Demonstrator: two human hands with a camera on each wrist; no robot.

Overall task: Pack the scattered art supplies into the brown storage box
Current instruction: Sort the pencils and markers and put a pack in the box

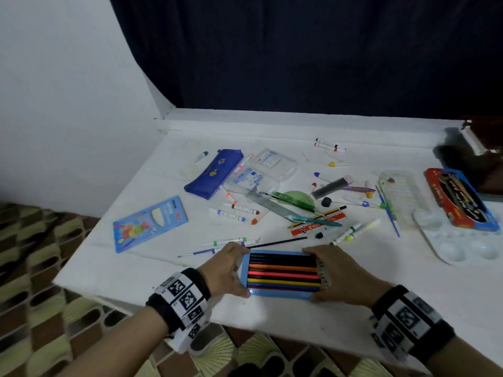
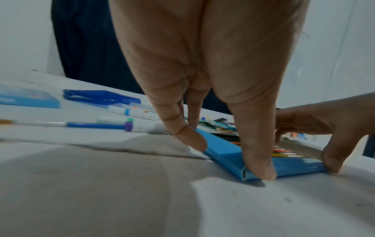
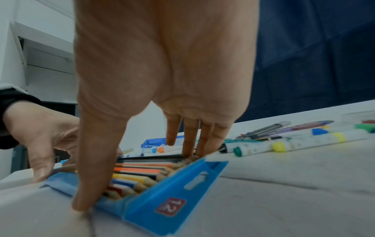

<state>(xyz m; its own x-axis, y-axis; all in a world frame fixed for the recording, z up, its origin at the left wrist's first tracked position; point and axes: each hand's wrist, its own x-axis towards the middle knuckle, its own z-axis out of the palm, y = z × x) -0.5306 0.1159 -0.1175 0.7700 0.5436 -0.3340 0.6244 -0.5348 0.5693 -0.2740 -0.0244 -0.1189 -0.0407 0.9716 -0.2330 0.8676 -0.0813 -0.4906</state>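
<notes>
A flat blue box of coloured pencils [image 1: 283,273] lies open on the white table near its front edge. My left hand [image 1: 241,272] pinches its left end, thumb on the near corner and fingers on the far side. My right hand [image 1: 321,273] pinches the right end over the pencil tips. In the left wrist view my left hand [image 2: 229,157] clamps the box's [image 2: 294,165] corner. The right wrist view shows the box's end flap [image 3: 172,200], marked 12, folded out beside my right hand [image 3: 136,179]. A dark brown shape [image 1: 487,148] sits at the far right, cut off.
Loose markers [image 1: 234,210], brushes and pens litter the table behind the box. A blue pouch [image 1: 215,172] and a blue card pack [image 1: 149,223] lie at the left. A ruler [image 1: 269,204], white palette [image 1: 457,240] and red-and-blue box [image 1: 460,198] lie further right.
</notes>
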